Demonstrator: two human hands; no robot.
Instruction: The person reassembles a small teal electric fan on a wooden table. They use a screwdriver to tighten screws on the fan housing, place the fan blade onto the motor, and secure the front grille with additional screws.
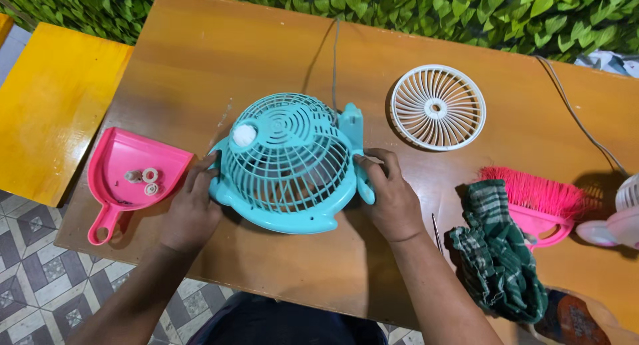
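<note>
A turquoise plastic fan body (287,164) with a domed rear grille lies on the wooden table (200,72), with a small white knob on its upper left. My left hand (193,208) grips its left rim. My right hand (391,195) holds its right edge next to the turquoise stand piece (351,122). A white round front grille (437,107) lies flat to the upper right, apart from both hands.
A pink dustpan (130,175) holding small white parts sits to the left. A green checked cloth (498,252), a pink brush (536,198) and a thin metal tool (434,230) lie on the right. A cable (579,119) runs along the right. A yellow bench (53,105) stands at left.
</note>
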